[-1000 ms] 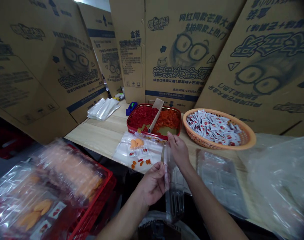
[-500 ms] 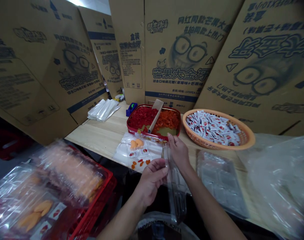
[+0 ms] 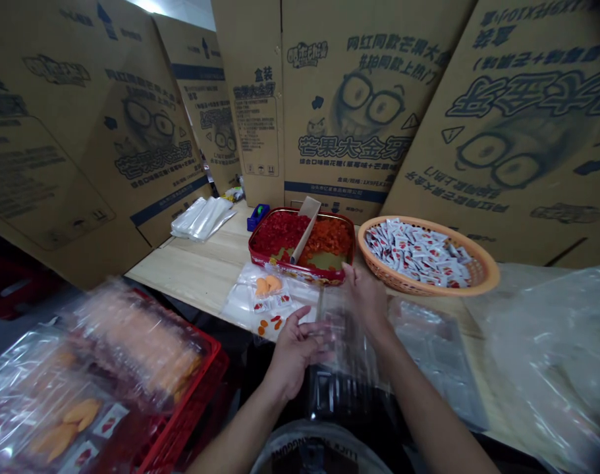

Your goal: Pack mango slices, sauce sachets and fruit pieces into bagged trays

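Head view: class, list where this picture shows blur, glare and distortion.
Head view: right hand and clear bag blurred; bagged packs at lower left smeared; glare on plastic sheet at right; cartons warped toward the edges.

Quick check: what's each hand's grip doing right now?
Left hand: open, fingers spread beside the clear plastic bag, not gripping it.
Right hand: closed, holding the top edge of the bag.

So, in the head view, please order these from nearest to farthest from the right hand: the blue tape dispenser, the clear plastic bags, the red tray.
From the right hand:
1. Red tray: straight ahead, by the fingertips.
2. Blue tape dispenser: behind the tray, to the left.
3. Clear plastic bags: farther left on the table.
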